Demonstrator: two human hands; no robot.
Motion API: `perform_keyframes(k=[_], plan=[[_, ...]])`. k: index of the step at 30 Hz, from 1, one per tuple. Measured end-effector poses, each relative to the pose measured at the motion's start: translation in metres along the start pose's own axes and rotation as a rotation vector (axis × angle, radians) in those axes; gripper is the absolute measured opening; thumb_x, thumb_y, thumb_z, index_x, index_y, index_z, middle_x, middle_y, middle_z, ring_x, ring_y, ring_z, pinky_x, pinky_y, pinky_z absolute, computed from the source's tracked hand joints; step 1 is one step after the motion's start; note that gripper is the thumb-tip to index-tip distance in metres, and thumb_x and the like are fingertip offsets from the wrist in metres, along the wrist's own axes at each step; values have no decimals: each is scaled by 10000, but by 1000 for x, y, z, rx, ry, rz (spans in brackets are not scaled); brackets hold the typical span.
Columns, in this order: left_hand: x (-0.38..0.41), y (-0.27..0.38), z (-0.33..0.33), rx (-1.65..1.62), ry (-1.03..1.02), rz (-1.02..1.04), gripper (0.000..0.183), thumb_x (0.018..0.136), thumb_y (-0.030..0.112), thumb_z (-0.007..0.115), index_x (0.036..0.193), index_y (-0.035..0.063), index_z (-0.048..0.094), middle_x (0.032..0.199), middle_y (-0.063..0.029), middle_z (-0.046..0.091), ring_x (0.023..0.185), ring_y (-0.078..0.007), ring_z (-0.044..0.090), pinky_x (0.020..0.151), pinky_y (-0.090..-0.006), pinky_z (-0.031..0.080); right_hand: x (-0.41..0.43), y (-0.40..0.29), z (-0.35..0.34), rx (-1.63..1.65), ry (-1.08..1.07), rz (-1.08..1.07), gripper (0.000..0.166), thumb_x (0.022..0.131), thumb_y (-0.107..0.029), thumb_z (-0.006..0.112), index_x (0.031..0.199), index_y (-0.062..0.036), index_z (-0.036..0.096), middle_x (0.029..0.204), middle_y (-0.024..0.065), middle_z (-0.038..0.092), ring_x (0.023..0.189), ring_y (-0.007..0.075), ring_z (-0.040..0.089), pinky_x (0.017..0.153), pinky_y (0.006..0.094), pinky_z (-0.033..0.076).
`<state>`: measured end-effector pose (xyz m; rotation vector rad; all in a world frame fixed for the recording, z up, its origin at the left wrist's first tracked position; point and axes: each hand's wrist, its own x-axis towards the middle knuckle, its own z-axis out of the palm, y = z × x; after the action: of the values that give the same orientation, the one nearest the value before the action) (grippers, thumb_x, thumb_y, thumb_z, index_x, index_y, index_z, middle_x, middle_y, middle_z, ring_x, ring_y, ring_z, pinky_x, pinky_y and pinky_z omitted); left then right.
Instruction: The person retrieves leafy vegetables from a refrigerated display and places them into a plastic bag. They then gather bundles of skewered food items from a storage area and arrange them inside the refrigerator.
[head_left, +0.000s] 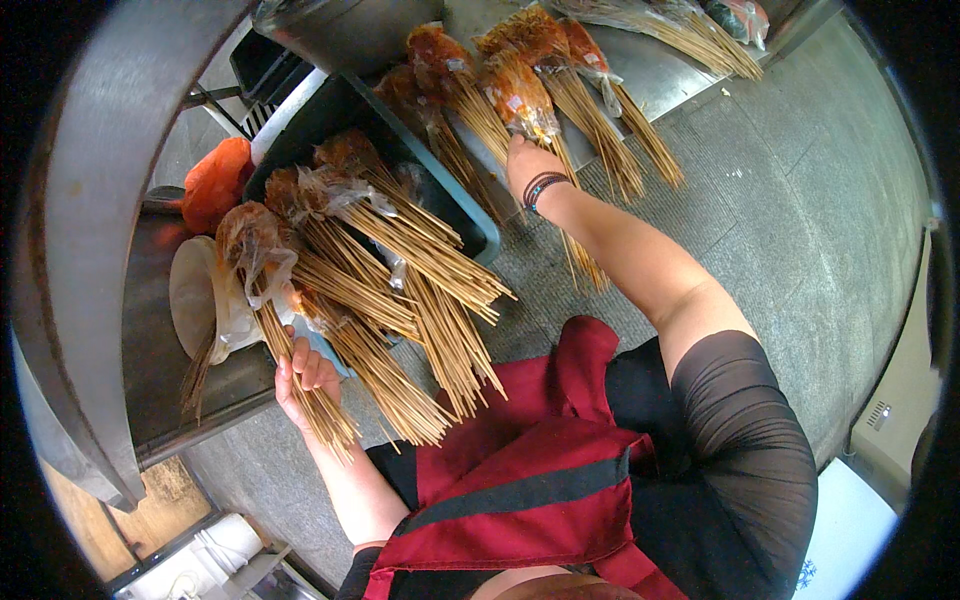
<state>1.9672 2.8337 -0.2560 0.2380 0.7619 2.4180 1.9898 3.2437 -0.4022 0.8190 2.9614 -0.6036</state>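
Observation:
My left hand (306, 375) grips the sticks of a bundle of skewers (259, 240), its reddish food end wrapped in clear plastic and pointing away from me. Several similar bagged bundles (405, 240) lie across a dark tub with a blue-grey rim (484, 225), their bare sticks jutting over its near edge. To the right, my right hand (532, 166) is closed around the sticks just below the bag of another skewer bundle (521, 94). That bundle rests with others (551, 52) on a metal surface (652, 82). The right fingertips are partly hidden.
An orange plastic bag (217, 184) and a pale round container (199, 289) stand left of the tub. A curved steel edge (90, 225) rises at far left. More bundled skewers (675, 30) lie at the upper right. Textured grey flooring (795, 172) extends on the right.

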Motion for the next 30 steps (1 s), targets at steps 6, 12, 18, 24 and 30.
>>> perform_keyframes(k=[6,12,18,24,30], plan=[[1,0,1,-17,-16,-5,405,951,105,484,1277,-97,353,816,-66,472,588,-85,469,565,-244,435,0,-1,5,-76,-10,-11,255,835,-61,498,1065,45,473,1018,245,619,877,322,661,739,381,549],[0,0,1,-4,-4,3,404,950,100,485,1277,-97,352,820,-72,480,596,-91,480,567,-251,443,0,-1,6,-63,-8,-9,263,830,-54,501,1072,43,470,1021,233,615,889,321,660,727,383,552],[-2,0,3,27,48,-10,412,918,110,534,1280,-44,415,785,-45,483,569,-71,450,543,-205,407,-3,-6,1,-49,-48,-14,281,827,-54,508,1086,46,470,1035,228,611,913,325,653,749,378,548],[1,-2,4,37,33,-18,411,922,110,519,1284,-42,398,802,-44,481,576,-71,445,546,-213,396,-2,-6,12,-8,-185,23,481,882,-252,553,1189,101,444,1130,232,590,1017,312,621,838,379,521],[1,-3,6,8,22,-34,412,924,113,516,1286,-40,392,815,-44,481,583,-70,448,554,-222,401,-19,-9,-20,39,-121,-73,581,867,-458,559,1119,65,535,1122,231,582,1078,328,556,921,391,459]])
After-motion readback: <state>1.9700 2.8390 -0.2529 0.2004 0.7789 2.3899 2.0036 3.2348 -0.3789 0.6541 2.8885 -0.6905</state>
